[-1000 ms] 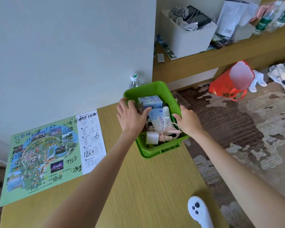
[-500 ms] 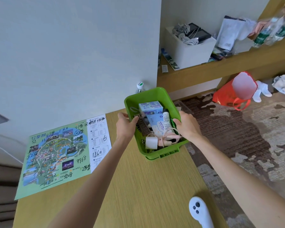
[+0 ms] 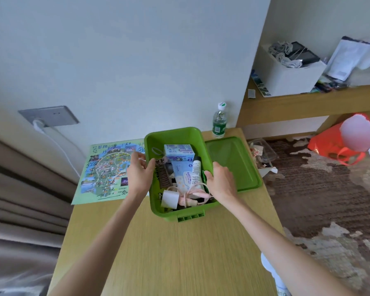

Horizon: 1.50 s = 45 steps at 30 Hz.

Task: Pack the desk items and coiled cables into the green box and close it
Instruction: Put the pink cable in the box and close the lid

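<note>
Pale wall (image 3: pixel 137 50), wooden desk (image 3: pixel 179 253), patterned brown carpet (image 3: pixel 329 210).

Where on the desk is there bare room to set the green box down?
The widest bare patch of desk lies in front of the green box, between the forearms. Crowded: the map sheet on its left, the green lid on its right and the water bottle behind the lid.

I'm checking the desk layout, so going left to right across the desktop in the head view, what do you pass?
Paper map → left hand → green box → right hand → green lid.
</note>
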Tool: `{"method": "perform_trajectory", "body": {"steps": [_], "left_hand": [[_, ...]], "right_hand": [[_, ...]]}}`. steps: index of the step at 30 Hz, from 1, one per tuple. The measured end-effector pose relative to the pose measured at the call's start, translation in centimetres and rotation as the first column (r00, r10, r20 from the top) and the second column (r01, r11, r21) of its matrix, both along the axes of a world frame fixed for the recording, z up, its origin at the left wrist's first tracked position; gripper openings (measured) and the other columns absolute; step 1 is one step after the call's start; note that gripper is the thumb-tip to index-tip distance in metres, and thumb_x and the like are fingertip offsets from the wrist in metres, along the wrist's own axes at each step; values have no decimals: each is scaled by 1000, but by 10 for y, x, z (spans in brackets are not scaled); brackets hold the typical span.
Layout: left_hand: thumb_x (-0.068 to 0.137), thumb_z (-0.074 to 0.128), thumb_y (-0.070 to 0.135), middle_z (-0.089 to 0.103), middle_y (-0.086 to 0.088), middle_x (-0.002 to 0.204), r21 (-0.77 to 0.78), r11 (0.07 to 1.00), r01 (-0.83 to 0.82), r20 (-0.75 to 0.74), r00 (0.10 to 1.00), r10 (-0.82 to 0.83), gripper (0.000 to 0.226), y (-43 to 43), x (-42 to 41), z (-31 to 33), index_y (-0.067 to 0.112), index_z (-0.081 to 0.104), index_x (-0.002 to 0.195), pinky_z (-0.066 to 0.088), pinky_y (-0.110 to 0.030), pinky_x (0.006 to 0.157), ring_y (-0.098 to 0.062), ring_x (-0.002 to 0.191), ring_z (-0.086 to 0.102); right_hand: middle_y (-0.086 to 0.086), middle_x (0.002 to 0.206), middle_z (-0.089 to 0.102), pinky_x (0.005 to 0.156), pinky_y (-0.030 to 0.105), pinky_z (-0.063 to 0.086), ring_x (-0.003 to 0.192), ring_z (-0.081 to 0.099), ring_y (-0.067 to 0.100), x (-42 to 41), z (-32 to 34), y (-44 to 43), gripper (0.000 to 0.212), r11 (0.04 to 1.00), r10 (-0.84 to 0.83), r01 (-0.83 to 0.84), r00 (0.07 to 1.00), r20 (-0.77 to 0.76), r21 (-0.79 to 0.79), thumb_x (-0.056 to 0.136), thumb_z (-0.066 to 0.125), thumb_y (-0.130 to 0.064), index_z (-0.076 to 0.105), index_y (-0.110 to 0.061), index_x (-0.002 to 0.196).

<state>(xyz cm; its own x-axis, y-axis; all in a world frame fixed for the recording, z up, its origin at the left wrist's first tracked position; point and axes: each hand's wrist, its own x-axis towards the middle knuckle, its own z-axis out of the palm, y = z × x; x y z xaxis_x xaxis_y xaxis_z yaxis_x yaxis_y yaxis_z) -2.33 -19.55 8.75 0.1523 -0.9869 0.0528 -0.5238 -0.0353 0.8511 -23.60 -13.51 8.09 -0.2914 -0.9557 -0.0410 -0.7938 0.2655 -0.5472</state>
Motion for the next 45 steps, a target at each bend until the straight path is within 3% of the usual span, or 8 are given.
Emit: {"method": "perform_trajectory", "body": {"steps": [14,22,24,26,28,30,41,45], "left_hand": [[94,59,30,54,-13,69,90,995,-49,34,998,46,25,79,80,-60,13,41,94,37,-36,51,-22,51,42],[97,54,32,54,-15,72,109,994,-25,4,1000,25,22,81,83,-69,18,37,100,38,-37,47,-21,51,43],[96,54,34,54,-8,70,102,994,-43,15,999,42,21,81,83,-70,20,39,101,43,-42,46,-21,51,47],[96,54,37,58,-8,72,104,993,-57,42,998,53,22,81,83,-70,21,41,102,50,-48,52,-27,57,56],[95,54,38,60,-10,75,102,993,-64,63,996,57,23,82,84,-71,21,41,103,53,-52,56,-32,62,60],[94,55,38,59,-10,74,86,994,-67,60,996,62,23,81,84,-73,22,42,102,52,-54,56,-32,60,58],[94,57,36,52,-1,65,54,995,-83,58,995,79,22,81,83,-75,20,44,102,45,-44,51,-22,53,49],[93,58,37,46,5,59,36,995,-91,62,994,88,21,83,83,-75,20,46,99,34,-30,49,-16,48,42]], "right_hand": [[-4,62,50,38,19,21,49,47,13,79,-58,72,19,998,51,-48,996,-75,41,100,50,-24,55,-7,94],[-7,48,39,40,20,23,38,32,8,38,-60,52,45,987,107,-97,991,75,-127,105,35,-33,47,-17,64],[3,67,59,44,23,36,48,47,12,19,-73,42,29,992,119,-118,993,18,-36,102,45,-25,60,-7,85],[12,106,65,75,30,53,85,62,21,2,-89,34,25,988,131,-125,989,-61,89,98,53,-17,59,0,115],[14,129,54,101,36,45,117,52,27,-14,-103,32,42,968,174,-138,971,-166,208,96,57,-17,47,0,133],[13,138,47,105,38,42,127,44,27,-25,-114,31,51,950,215,-150,951,-224,275,95,58,-20,41,-3,140],[2,108,61,96,32,38,104,51,19,-19,-135,64,17,956,284,-232,886,-365,181,93,61,-17,62,-11,109],[7,94,52,75,33,41,88,45,21,-12,-99,61,5,967,192,-241,899,-393,-79,93,57,-6,54,-8,92]]}}
